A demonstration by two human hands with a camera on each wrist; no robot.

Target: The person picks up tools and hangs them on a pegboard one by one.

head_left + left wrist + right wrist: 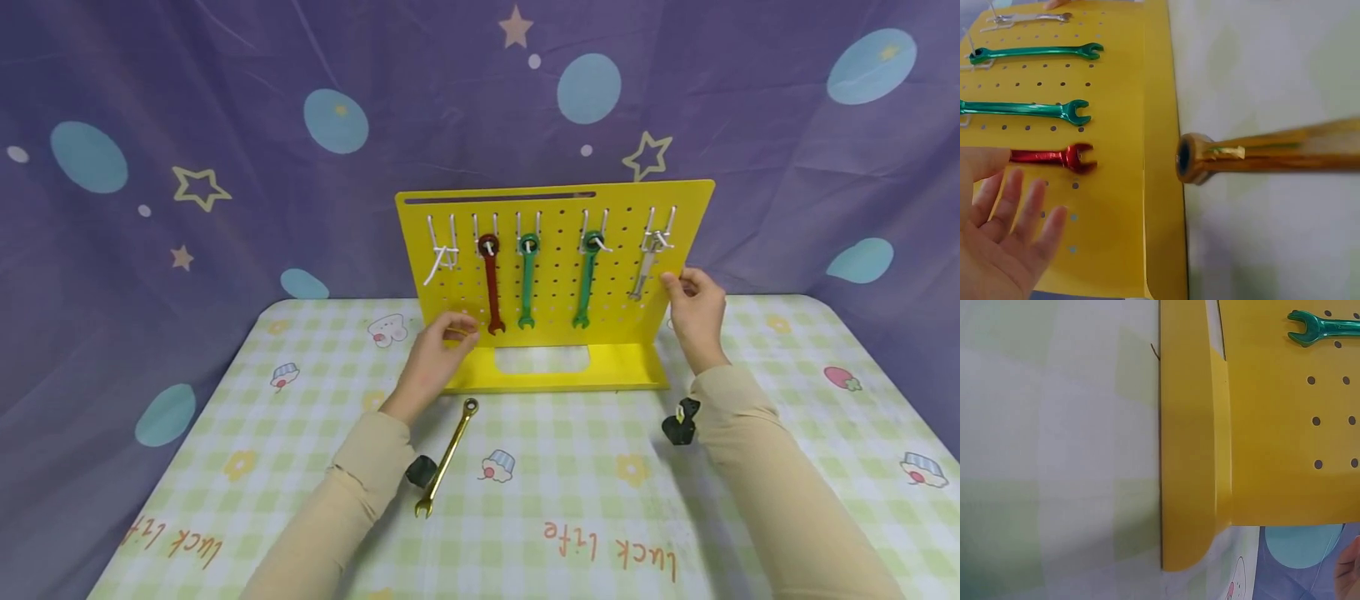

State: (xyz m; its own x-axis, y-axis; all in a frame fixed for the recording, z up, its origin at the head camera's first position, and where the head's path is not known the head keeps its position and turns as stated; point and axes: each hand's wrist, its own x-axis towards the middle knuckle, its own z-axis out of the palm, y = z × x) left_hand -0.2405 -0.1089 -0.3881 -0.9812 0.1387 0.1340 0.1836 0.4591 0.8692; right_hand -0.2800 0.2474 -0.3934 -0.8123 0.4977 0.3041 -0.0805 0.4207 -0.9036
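Note:
A yellow pegboard (622, 325) stands upright at the table's back. From its white hooks hang a red wrench (492, 292), two green wrenches (527, 287) and a small silver wrench (646, 271); the leftmost hook (444, 254) carries nothing. My left hand (438, 354) is at the board's lower left, beside the red wrench, fingers spread and loosely bent, holding nothing. At the right edge my right hand (697, 312) pinches the board, thumb in front; the right wrist view shows little of it. A gold wrench (447, 458) lies on the table below my left wrist.
A checked cloth with printed cupcakes covers the table (570, 467). The board's foot has a low front lip (555, 387). Dark wrist-worn pieces (680, 423) show by both forearms. A purple curtain (480, 108) hangs behind.

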